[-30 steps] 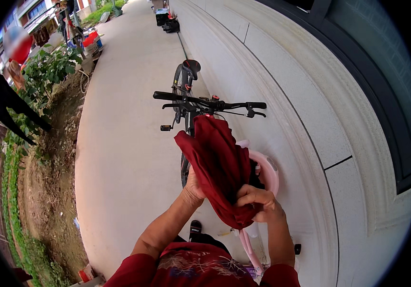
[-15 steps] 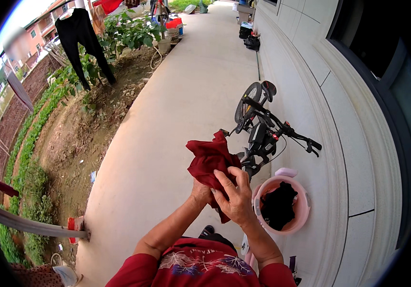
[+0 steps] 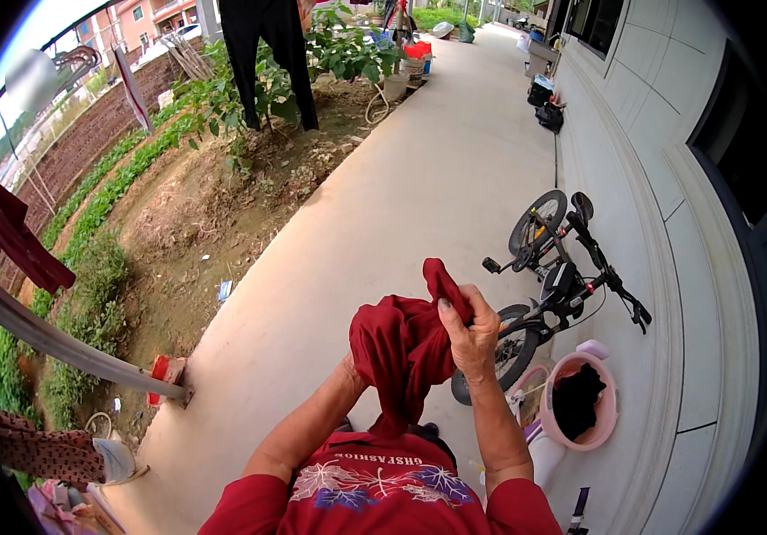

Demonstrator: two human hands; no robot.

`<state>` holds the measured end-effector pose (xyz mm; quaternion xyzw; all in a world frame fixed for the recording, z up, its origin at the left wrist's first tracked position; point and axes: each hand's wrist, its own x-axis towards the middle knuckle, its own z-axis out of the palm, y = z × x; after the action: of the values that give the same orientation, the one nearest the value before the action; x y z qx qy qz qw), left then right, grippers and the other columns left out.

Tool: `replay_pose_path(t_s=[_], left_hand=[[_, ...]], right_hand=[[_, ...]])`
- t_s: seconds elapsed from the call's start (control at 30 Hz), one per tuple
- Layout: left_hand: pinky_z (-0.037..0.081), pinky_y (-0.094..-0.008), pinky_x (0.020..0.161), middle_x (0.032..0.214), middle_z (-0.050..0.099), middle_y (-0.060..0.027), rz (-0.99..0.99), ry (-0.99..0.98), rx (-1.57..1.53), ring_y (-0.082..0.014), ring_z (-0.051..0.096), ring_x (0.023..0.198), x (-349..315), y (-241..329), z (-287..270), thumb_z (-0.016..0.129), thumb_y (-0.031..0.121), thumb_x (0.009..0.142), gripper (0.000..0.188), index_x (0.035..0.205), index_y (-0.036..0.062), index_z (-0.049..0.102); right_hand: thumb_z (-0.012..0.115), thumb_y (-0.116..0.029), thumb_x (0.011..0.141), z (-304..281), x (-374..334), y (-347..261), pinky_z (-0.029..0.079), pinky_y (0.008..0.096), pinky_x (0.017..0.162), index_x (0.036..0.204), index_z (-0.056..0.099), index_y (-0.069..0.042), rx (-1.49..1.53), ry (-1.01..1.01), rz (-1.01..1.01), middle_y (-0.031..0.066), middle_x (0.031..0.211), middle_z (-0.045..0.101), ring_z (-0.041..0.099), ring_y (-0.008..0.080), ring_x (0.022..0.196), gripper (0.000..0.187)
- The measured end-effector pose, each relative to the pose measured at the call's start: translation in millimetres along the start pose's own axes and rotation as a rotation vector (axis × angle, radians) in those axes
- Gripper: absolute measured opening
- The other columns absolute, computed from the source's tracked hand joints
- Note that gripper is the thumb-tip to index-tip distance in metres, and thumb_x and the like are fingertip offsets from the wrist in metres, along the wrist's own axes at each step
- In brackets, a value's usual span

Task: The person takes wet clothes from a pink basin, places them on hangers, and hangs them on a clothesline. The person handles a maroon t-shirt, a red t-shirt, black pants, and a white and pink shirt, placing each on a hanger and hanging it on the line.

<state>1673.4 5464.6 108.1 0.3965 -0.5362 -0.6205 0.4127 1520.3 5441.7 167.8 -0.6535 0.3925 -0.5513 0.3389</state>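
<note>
A crumpled dark red garment (image 3: pixel 401 343) hangs bunched in front of my chest. My right hand (image 3: pixel 475 334) pinches its right side, thumb against the fingers, and a folded tip of cloth sticks up beside them. On the other side, my left hand (image 3: pixel 349 371) reaches in under the garment; the cloth covers its fingers, so their grip is hidden. The garment's lower end dangles toward my red shirt (image 3: pixel 375 499).
A black bicycle (image 3: pixel 557 285) stands right along the wall. Near it is a pink bucket (image 3: pixel 611 401) with black cloth inside. At left, a metal pole (image 3: pixel 71 343) slants over the path's edge; a dark red garment (image 3: pixel 18 236) and black trousers (image 3: pixel 269 53) hang by the garden.
My right hand has moved from lying over the garment to pinching its raised right side. My left hand has slipped further under the cloth. The view has swung left, so the surroundings sit further right.
</note>
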Motion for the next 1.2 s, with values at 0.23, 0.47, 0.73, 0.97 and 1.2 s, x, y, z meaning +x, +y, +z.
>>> replay_pose_path(t_s=[0.23, 0.47, 0.73, 0.97, 1.2], left_hand=[[0.041, -0.0322, 0.098, 0.131, 0.048, -0.0117, 0.118, -0.038, -0.307, -0.0186, 0.05, 0.115, -59.3, -66.7, -120.0, 0.061, 0.021, 0.085, 0.052, 0.131, 0.0023, 0.043], [0.037, -0.0377, 0.101, 0.135, 0.045, -0.0095, 0.105, 0.042, -1.104, -0.0237, 0.045, 0.122, -120.2, -5.7, -123.7, 0.053, 0.046, 0.087, 0.058, 0.13, 0.0077, 0.044], [0.05, -0.0266, 0.079, 0.095, 0.063, -0.001, 0.411, 0.617, -0.397, -0.0096, 0.058, 0.086, -100.5, 99.9, -116.7, 0.056, 0.021, 0.091, 0.024, 0.107, 0.0044, 0.061], [0.047, -0.0257, 0.072, 0.084, 0.064, -0.0067, 0.66, 1.004, 0.988, -0.0179, 0.061, 0.078, -64.1, 144.5, -139.3, 0.062, 0.014, 0.085, 0.016, 0.097, 0.0048, 0.065], [0.036, -0.0218, 0.052, 0.063, 0.048, 0.0083, 0.554, 1.131, 0.454, -0.0013, 0.042, 0.062, -62.1, 126.6, -154.0, 0.064, 0.017, 0.085, 0.015, 0.079, 0.0035, 0.062]], right_hand=[[0.061, -0.014, 0.085, 70.0, -1.2, -25.0, 0.032, 0.0206, 0.054, 0.081, 0.057, -0.002, 0.232, 0.031, -0.004, -0.0064, 0.064, 0.044, 0.036, 0.0041, 0.06, 0.014], [0.061, -0.007, 0.083, 91.3, 18.7, -33.7, 0.036, 0.02, 0.065, 0.088, 0.061, 0.001, 0.441, -0.137, -0.061, -0.003, 0.077, 0.052, 0.042, 0.0053, 0.07, 0.01], [0.054, 0.002, 0.078, 62.1, 45.3, -14.9, 0.041, 0.0219, 0.079, 0.096, 0.061, -0.002, 0.396, -0.197, -0.137, 0.004, 0.099, 0.055, 0.05, 0.0097, 0.092, 0.019], [0.049, -0.004, 0.088, 25.5, 56.1, 5.4, 0.041, 0.0236, 0.081, 0.099, 0.058, -0.002, 0.436, -0.124, -0.002, 0.0005, 0.091, 0.059, 0.051, 0.0074, 0.085, 0.014], [0.053, -0.007, 0.088, -6.2, 91.7, 2.2, 0.045, 0.0306, 0.072, 0.1, 0.057, 0.001, -0.173, -0.056, -0.354, 0.0112, 0.084, 0.056, 0.057, 0.0244, 0.078, 0.015]])
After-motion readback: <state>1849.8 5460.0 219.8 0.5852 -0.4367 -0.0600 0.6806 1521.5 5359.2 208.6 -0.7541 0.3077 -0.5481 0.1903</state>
